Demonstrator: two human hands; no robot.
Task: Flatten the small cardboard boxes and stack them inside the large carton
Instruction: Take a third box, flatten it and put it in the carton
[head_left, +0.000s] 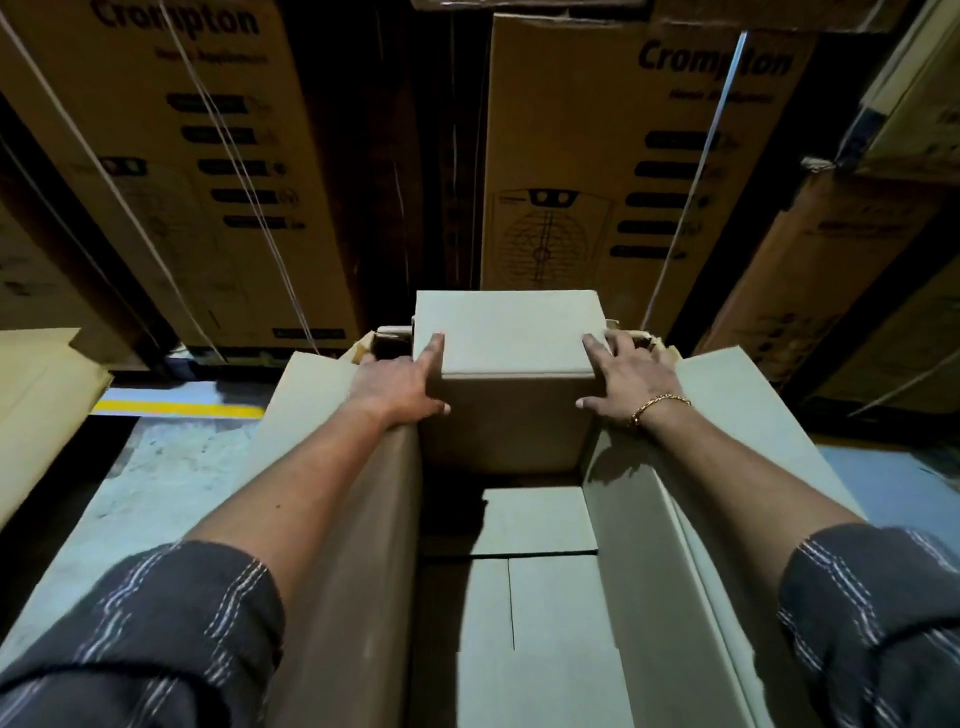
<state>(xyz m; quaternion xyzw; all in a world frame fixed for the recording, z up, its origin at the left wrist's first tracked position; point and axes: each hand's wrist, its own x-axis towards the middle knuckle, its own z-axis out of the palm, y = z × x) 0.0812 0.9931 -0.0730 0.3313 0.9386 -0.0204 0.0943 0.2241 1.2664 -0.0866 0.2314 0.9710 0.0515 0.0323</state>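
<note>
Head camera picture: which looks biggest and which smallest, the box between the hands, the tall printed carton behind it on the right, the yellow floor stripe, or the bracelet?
Largest to smallest:
1. printed carton
2. box
3. yellow stripe
4. bracelet
The printed carton stands farther back yet looks biggest, so first place is sure.
</note>
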